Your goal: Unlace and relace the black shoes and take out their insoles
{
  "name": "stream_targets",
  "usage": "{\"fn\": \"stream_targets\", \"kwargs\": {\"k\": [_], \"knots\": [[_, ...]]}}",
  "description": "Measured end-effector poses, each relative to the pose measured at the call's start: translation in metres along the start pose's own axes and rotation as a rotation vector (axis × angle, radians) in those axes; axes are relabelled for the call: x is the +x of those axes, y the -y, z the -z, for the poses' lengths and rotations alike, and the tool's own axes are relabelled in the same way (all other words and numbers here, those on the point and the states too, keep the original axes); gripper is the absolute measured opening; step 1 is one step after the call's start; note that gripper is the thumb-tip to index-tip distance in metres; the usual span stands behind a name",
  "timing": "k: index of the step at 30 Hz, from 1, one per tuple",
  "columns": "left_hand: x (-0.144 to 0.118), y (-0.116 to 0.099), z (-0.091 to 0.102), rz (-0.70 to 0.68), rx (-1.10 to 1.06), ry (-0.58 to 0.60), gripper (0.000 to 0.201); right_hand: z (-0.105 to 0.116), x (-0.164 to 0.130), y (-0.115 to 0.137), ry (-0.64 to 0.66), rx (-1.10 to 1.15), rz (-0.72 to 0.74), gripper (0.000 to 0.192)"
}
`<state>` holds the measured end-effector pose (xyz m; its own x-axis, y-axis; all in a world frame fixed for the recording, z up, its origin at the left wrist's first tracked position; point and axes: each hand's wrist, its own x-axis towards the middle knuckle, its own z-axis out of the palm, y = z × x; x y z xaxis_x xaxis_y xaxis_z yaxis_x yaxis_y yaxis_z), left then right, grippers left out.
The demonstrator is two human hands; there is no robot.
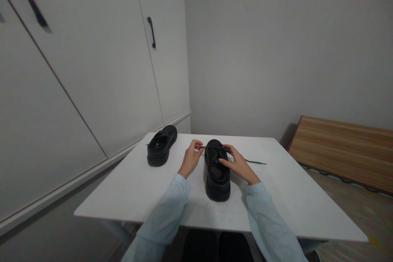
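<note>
A black lace-up shoe point(217, 184) stands upright on the white table in front of me, its toe pointing away and its heel towards me. My left hand point(193, 154), just left of the toe, pinches one end of a thin black shoelace point(202, 147). My right hand point(236, 163) grips the shoe's right side, with the thumb on the upper and the fingers near the lacing. From beneath that hand, another length of lace trails right across the table. At the far left lies a second black shoe point(159, 147), touched by neither hand.
The white table point(129, 192) reaches from my lap towards a grey wall point(260, 49). White cabinet doors point(92, 49) with dark handles line the left side. Beyond the table's right edge, a wood-grain panel point(344, 151) leans by the wall.
</note>
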<state>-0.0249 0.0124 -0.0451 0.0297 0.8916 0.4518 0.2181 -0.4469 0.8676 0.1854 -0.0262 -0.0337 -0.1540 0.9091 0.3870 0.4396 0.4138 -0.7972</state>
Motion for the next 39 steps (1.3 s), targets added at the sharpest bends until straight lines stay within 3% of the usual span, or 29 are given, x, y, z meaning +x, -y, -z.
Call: {"fn": "stream_targets", "kwargs": {"k": [6, 11, 16, 29, 39], "knots": [[0.005, 0.007, 0.000, 0.052, -0.129, -0.092, 0.019, 0.002, 0.000, 0.000, -0.012, 0.023, -0.022, 0.055], [0.003, 0.001, 0.001, 0.203, -0.419, -0.074, 0.023, 0.006, 0.000, -0.002, -0.022, 0.017, -0.058, 0.062], [0.001, -0.008, 0.001, 0.258, -0.602, -0.086, 0.025, 0.008, 0.000, -0.011, -0.042, 0.012, -0.079, 0.065], [0.002, -0.013, 0.003, 0.242, -0.572, -0.107, 0.026, 0.006, 0.000, -0.020, -0.036, 0.025, -0.113, 0.067], [0.002, -0.013, 0.002, 0.194, -0.437, -0.029, 0.029, 0.006, 0.001, -0.019, -0.012, 0.028, -0.132, 0.067]]}}
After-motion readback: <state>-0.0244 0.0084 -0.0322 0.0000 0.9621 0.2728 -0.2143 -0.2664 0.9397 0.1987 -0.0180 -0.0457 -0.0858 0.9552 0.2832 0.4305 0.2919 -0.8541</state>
